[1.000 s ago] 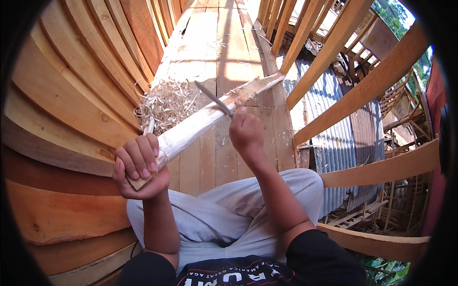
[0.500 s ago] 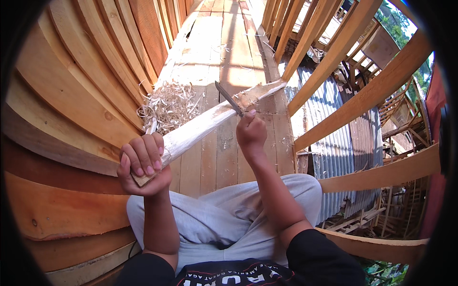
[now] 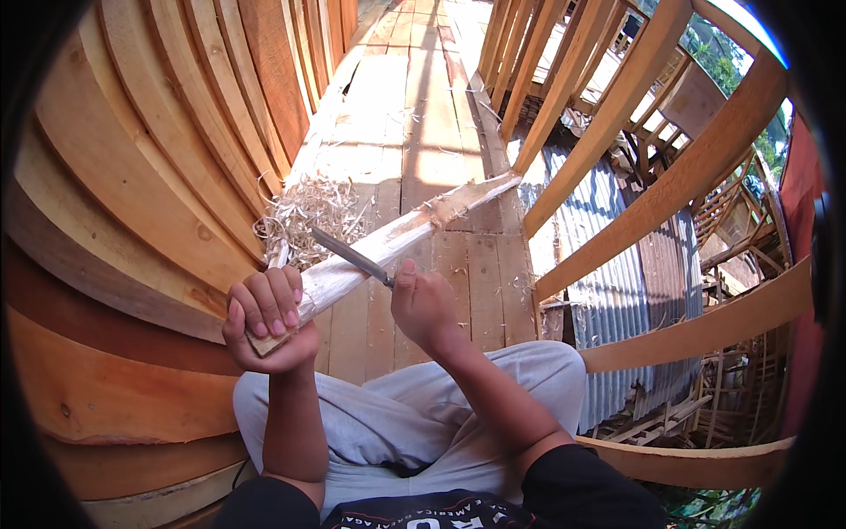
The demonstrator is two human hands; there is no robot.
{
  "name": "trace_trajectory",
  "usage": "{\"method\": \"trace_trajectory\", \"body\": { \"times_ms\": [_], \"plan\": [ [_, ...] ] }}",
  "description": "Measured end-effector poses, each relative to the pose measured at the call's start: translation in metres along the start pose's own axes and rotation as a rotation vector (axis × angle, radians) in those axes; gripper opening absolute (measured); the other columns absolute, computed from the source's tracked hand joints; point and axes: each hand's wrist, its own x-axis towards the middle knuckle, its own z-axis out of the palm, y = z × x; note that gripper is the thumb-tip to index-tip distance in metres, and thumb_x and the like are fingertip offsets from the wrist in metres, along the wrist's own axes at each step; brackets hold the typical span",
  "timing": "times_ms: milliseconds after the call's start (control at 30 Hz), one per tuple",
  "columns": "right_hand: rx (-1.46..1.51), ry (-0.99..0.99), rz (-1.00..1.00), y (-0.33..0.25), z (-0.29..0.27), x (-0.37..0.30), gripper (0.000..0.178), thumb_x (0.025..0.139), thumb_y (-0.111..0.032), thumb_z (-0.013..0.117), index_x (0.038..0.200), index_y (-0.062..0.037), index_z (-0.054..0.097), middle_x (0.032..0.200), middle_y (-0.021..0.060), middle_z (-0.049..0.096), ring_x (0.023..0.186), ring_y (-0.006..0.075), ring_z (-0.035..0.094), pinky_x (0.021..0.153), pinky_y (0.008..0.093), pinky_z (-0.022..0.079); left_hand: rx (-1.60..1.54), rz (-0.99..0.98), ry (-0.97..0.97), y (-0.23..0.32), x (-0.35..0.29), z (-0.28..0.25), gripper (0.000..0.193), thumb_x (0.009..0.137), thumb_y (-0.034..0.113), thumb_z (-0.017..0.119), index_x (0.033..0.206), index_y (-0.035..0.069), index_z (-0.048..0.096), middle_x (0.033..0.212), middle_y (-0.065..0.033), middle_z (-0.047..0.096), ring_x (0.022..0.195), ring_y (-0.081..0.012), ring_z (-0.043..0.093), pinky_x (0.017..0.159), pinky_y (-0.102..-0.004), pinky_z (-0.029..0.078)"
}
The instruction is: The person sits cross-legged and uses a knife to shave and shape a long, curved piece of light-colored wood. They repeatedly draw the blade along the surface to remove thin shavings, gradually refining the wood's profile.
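My left hand (image 3: 271, 310) is wrapped round the near end of a long, pale piece of wood (image 3: 384, 240). The wood slants up and away to the right, its whittled surface white and its far part browner. In my right hand (image 3: 428, 309) is a knife (image 3: 351, 256), its handle hidden in my closed fingers. The blade lies across the wood, a short way beyond my left hand, pointing up and to the left. A heap of curled wood shavings (image 3: 314, 216) rests on the floor to the left of the wood.
Upright planks (image 3: 150, 167) form a wall at my left. On the right runs a slatted wooden railing (image 3: 608, 234), with a corrugated metal roof (image 3: 608, 291) below it. Small shavings dot the plank floor (image 3: 374, 97). My crossed legs (image 3: 405, 406) are close beneath my arms.
My right hand has drawn the knife along the wood, from its far part back toward my left hand. My left hand keeps its hold, and the wood has shifted slightly.
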Motion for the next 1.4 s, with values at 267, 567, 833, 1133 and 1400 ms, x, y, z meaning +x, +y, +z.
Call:
{"method": "trace_trajectory", "body": {
  "times_ms": [267, 567, 833, 1133, 1400],
  "plan": [
    [0.089, 0.095, 0.085, 0.006, 0.006, 0.006, 0.053, 0.103, -0.039, 0.032, 0.072, -0.0023, 0.054, 0.059, 0.0233, 0.056, 0.058, 0.0484, 0.056, 0.055, 0.0555, 0.042, 0.011, 0.012, 0.099, 0.000, 0.001, 0.005, 0.032, 0.093, 0.026, 0.039, 0.062, 0.019, 0.033, 0.051, 0.0038, 0.034, 0.048, -0.0098, 0.034, 0.059, -0.0268, 0.034],
    [0.081, 0.039, 0.163, 0.041, -0.001, 0.026, 0.034, 0.101, -0.031, 0.042, 0.082, -0.0042, 0.050, 0.060, 0.0207, 0.056, 0.056, 0.0445, 0.057, 0.052, 0.0542, 0.042, 0.058, -0.016, 0.269, 0.002, 0.001, 0.010, 0.030, 0.091, 0.025, 0.041, 0.063, 0.019, 0.031, 0.054, 0.0033, 0.031, 0.054, -0.0100, 0.035, 0.066, -0.0297, 0.037],
    [0.121, 0.028, -0.106, 0.052, 0.001, 0.027, 0.029, 0.098, -0.031, 0.049, 0.087, -0.0042, 0.050, 0.060, 0.0210, 0.057, 0.056, 0.0435, 0.058, 0.052, 0.0518, 0.043, 0.058, -0.054, 0.321, 0.005, 0.001, 0.014, 0.029, 0.090, 0.024, 0.041, 0.064, 0.019, 0.031, 0.056, 0.0035, 0.030, 0.056, -0.0110, 0.034, 0.068, -0.0305, 0.037],
    [0.280, -0.001, -0.160, -0.009, 0.001, -0.001, 0.034, 0.100, -0.027, 0.048, 0.080, -0.0006, 0.052, 0.061, 0.0221, 0.055, 0.058, 0.0447, 0.054, 0.053, 0.0502, 0.040, 0.076, -0.022, 0.524, 0.004, -0.010, 0.021, 0.025, 0.096, 0.027, 0.041, 0.075, 0.015, 0.037, 0.066, 0.0012, 0.038, 0.070, -0.0154, 0.043, 0.082, -0.0369, 0.042],
    [0.546, 0.073, 0.028, 0.040, -0.019, 0.031, 0.042, 0.103, -0.032, 0.042, 0.081, 0.0021, 0.053, 0.064, 0.0190, 0.050, 0.058, 0.0281, 0.049, 0.057, 0.0389, 0.038, 0.228, 0.159, -0.054, -0.009, -0.020, 0.040, 0.042, 0.100, 0.043, 0.041, 0.121, 0.008, 0.050, 0.098, -0.0054, 0.046, 0.100, -0.0227, 0.048, 0.103, -0.0491, 0.038]
  ]
}}
